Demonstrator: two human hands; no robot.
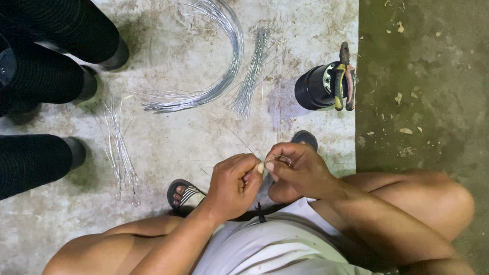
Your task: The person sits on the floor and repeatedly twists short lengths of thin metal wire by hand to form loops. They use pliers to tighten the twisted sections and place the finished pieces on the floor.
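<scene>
I squat over a concrete floor with both hands together in front of my knees. My left hand [232,182] pinches a thin steel wire [239,139] that runs up and away from my fingers. My right hand [297,168] grips the same wire where it bends into a small loop [282,159] at my fingertips. The two hands touch each other. My feet in sandals [186,192] sit just below the hands.
A curved bundle of long wires [226,51] lies ahead, with a straight cut bundle [252,72] beside it and short wire pieces [119,150] at left. Pliers [344,77] rest on a black cylinder [314,87]. Black corrugated tubes [42,74] lie at far left.
</scene>
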